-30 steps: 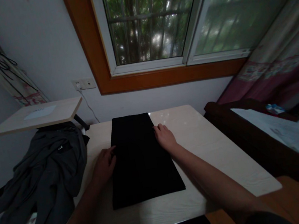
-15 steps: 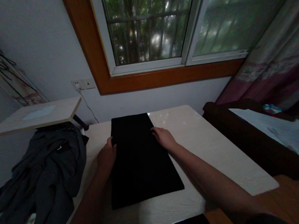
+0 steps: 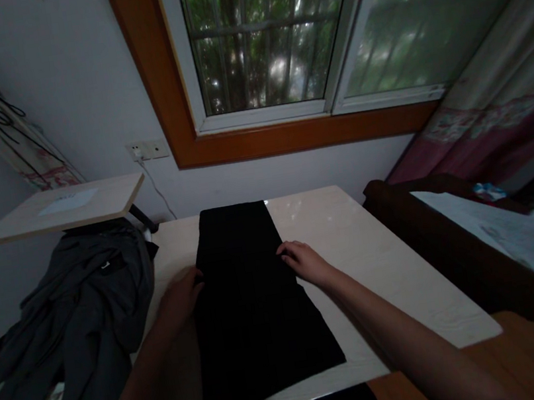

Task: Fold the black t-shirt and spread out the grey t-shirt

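Observation:
A black piece of folded cloth [image 3: 258,321] lies lengthwise on the pale table, its near edge slanting close to the table's front. My left hand [image 3: 184,296] grips its left edge about halfway along, fingertips curled at the fabric. On the opposite edge, my right hand [image 3: 305,261] pinches the cloth between thumb and fingers. The right side of the cloth bends outward below that hand. Whether it is a particular garment I cannot tell, as the black surface shows little detail.
A heap of dark grey clothes [image 3: 83,314] lies at the left, under a raised wooden board [image 3: 62,207] with a paper on it. The pale tabletop [image 3: 381,263] extends right. Beyond it stands a dark brown piece of furniture [image 3: 465,250] with a white sheet [image 3: 507,231]. A window is ahead.
Both hands have moved nearer to me along the cloth's edges. The cloth's near end now reaches farther toward me and its right side flares out. The far end stays in place.

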`<state>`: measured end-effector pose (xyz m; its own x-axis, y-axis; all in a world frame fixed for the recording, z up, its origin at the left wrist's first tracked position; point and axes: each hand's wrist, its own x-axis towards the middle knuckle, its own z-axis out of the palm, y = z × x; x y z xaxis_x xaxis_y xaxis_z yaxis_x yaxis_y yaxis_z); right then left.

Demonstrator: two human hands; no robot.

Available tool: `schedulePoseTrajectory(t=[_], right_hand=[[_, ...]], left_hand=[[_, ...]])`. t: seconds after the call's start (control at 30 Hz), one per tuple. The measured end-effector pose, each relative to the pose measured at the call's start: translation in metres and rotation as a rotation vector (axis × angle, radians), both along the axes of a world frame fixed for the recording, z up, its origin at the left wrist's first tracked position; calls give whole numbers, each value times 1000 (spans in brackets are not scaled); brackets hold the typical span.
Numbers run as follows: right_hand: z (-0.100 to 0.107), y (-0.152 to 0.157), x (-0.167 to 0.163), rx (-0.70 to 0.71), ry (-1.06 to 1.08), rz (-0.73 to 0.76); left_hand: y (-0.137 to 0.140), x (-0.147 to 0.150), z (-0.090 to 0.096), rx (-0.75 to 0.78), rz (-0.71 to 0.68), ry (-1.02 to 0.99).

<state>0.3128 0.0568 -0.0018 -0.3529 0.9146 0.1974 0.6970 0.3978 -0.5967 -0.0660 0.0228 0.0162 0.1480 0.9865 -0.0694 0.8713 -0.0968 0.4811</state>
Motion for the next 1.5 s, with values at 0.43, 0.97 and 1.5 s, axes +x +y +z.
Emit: schedulePoseTrajectory(t=[0.43, 0.97, 1.5], right_hand=[[15, -4, 20, -391, 84, 225], [25, 40, 10, -282, -151, 146], [10, 35, 1, -238, -29, 72]], left_hand=[[8, -23, 3, -228, -270, -126], [38, 25, -19, 185, 54, -39], [27, -5, -1, -108, -167, -178]])
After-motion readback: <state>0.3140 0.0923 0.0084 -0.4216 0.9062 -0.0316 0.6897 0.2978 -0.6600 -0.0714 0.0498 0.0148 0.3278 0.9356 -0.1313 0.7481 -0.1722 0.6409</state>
